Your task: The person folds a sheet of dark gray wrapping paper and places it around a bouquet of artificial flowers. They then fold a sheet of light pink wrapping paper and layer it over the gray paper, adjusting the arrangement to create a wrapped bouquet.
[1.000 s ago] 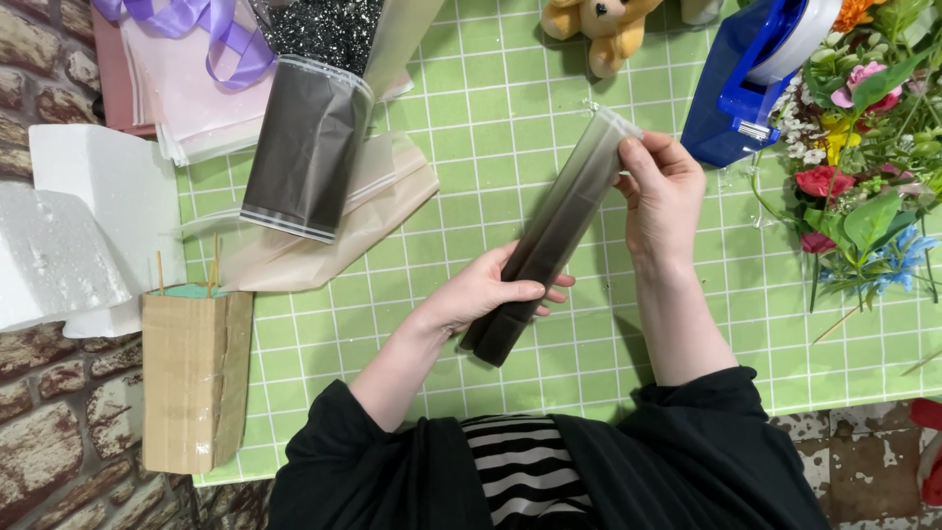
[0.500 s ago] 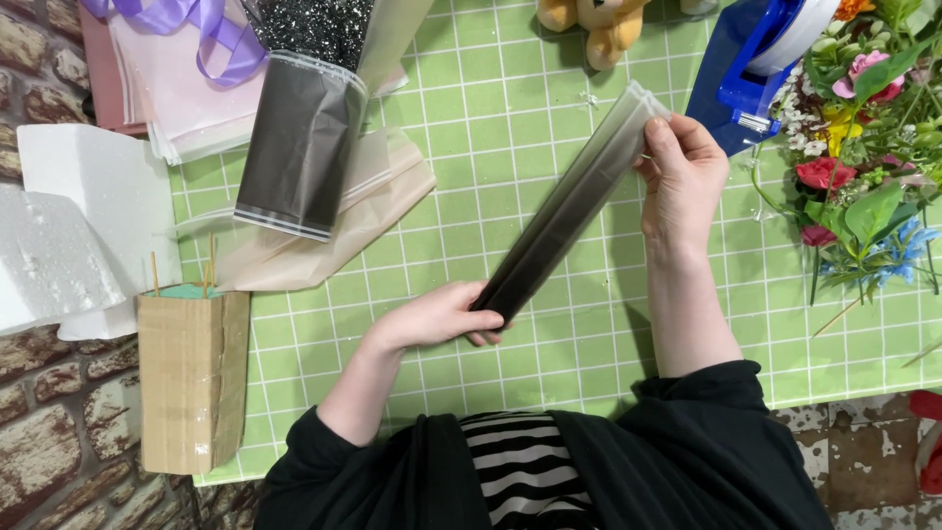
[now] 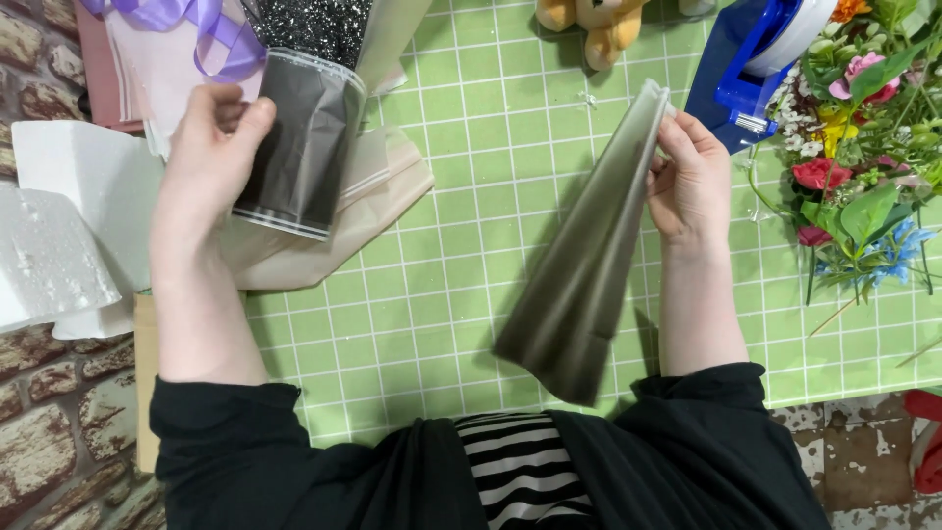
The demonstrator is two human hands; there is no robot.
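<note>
- White foam blocks (image 3: pixel 59 231) are lying at the far left, hanging over the edge of the green grid mat (image 3: pixel 461 196) onto the brick-patterned surface.
- The left hand (image 3: pixel 211 147) is hovering at the left edge of a dark translucent sheet (image 3: pixel 299 137) that is standing among the pink paper and purple ribbon (image 3: pixel 201 20); its fingers are curling loosely beside that edge, and I cannot tell whether they are actually gripping it.
- A beige folded wrapper (image 3: pixel 363 211) is lying just under that sheet, its right corner pointing into the bare middle of the mat.
- The middle squares are lying open, leaving free room between the two arms.
- A grey gradient sheet (image 3: pixel 584 265) is hanging tilted above the mat, blurred, with its lower edge reaching over the mat's near edge.
- The right hand (image 3: pixel 692 182) is pinching the sheet's top corner, its fingers closing on it.
- A blue tape dispenser (image 3: pixel 751 59) and a bunch of flowers (image 3: pixel 863 147) are crowding the right edge, just beside that hand.
</note>
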